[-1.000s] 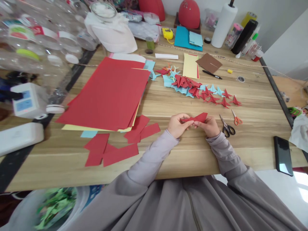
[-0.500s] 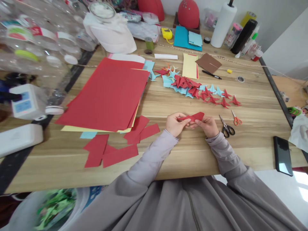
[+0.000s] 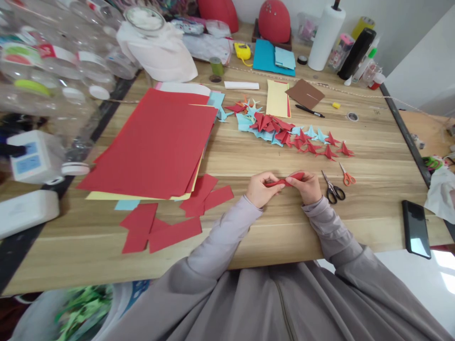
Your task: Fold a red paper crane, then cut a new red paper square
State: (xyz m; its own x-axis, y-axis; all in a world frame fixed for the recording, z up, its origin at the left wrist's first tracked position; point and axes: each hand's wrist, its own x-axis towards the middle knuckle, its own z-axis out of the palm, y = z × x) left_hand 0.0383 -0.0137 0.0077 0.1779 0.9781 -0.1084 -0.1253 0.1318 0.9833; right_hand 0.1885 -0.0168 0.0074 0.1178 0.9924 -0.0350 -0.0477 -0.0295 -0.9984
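A folded piece of red paper is pinched between both hands just above the table near its front edge. My left hand grips its left end, thumb on top. My right hand closes on the right end, and part of the paper is hidden behind the fingers. Beyond the hands, folded red paper figures and light blue ones lie in a strung-out group. To the right of my right hand rest black-handled scissors and smaller orange-handled scissors.
Large red sheets are stacked at the left, with red paper strips in front. A phone lies at the right edge. Behind are a black pen, a brown paper square and a tape measure. Plastic bottles crowd the far left.
The red paper has been tilted and now shows as a narrow band instead of a broader face. Both hands have turned slightly with it. The camera view has shifted a little.
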